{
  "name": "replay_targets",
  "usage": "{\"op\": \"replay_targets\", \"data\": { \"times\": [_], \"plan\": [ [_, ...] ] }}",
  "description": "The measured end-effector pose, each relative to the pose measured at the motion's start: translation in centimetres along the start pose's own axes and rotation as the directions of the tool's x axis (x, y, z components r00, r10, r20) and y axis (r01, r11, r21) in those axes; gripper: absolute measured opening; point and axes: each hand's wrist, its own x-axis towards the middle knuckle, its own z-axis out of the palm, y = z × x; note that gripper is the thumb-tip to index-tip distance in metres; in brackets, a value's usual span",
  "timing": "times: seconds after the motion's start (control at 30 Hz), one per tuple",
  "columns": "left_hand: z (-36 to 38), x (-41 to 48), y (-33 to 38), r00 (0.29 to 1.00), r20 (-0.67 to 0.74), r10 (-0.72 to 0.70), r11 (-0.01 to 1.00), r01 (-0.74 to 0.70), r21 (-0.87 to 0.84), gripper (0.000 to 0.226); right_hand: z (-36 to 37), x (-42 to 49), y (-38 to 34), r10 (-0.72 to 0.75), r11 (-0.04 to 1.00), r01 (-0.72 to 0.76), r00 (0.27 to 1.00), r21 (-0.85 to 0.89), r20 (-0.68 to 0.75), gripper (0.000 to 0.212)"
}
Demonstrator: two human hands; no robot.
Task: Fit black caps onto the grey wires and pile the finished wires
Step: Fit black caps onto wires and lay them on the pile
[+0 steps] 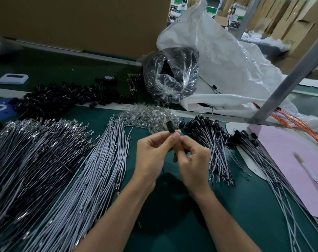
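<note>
At frame centre the left hand (152, 151) pinches a small black cylindrical plastic cap (169, 126) at its fingertips. The right hand (193, 161) curls just beside it; whether it grips a wire I cannot tell. Line wire and cap up, then push straight; the uncapped grey wires (100, 170) at lower left and the capped-wire pile (214, 142) at right look clear of the hands.

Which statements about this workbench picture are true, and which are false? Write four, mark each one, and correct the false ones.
1. The left hand and right hand both pinch a black cap. True.
2. The capped wires lie left of the hands. False: they lie to the right; bare grey wires lie left.
3. A pen lies on the pink sheet. True.
4. The loose caps are heaped on the pink sheet. False: they sit at the back left.
</note>
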Motion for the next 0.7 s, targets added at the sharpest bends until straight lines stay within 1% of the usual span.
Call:
{"op": "replay_targets", "data": {
  "times": [0.07, 0.17, 0.37, 0.47, 0.6, 0.7],
  "plan": [
    [-0.08, 0.10, 0.10, 0.999, -0.020, 0.026, 1.000, -0.026, 0.015, 0.017, 0.14, 0.20, -0.15, -0.013, 1.000, 0.013, 1.000, 0.008, 0.018, 0.016],
    [-0.28, 0.12, 0.13, 0.998, -0.033, 0.051, 0.998, -0.052, -0.023, 0.014, 0.34, 0.11, -0.31, -0.005, 0.999, 0.002, 0.999, 0.041, 0.054, 0.017],
    [-0.11, -0.07, 0.20, 0.998, -0.055, -0.018, 0.980, 0.007, -0.197, 0.013, 0.66, -0.11, -0.48, -0.002, 0.998, -0.003, 0.997, 0.061, 0.079, 0.020],
    [-0.18, -0.06, 0.29, 0.999, -0.041, -0.030, 0.970, 0.020, -0.244, 0.014, 0.78, -0.15, -0.73, -0.006, 0.997, 0.000, 0.997, 0.078, 0.076, 0.018],
    [-0.15, 0.09, 0.22, 0.999, -0.040, -0.037, 0.970, 0.026, -0.243, 0.013, 0.75, -0.15, -0.60, -0.024, 0.999, 0.020, 0.997, 0.050, 0.075, 0.015],
    [-0.26, 0.28, -0.01, 0.995, -0.078, -0.060, 0.974, 0.042, -0.221, 0.013, 0.95, -0.32, -0.56, -0.020, 1.000, 0.020, 0.996, -0.004, 0.088, 0.017]
  ]
}}
